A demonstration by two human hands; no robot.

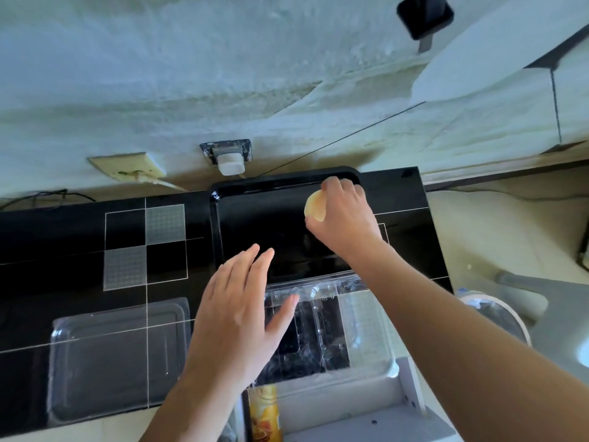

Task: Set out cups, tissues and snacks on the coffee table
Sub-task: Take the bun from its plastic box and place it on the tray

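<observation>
My right hand [345, 215] holds a pale yellow potato chip [315, 206] over the far right part of a glossy black tray [220, 218]. The tray lies on the black coffee table [73, 237] against the wall. My left hand [237, 309] hovers flat with fingers spread over the left end of a clear plastic container [360, 317] in front of the tray, and holds nothing. A yellow chip can [265, 413] pokes up at the bottom edge below the table.
A clear plastic lid [118, 355] lies on the table's near left. Wall sockets [228, 154] and cables sit just behind the table. A grey shelf [350, 416] is at the lower right, and a round white bin [497, 314] stands to the right of the table.
</observation>
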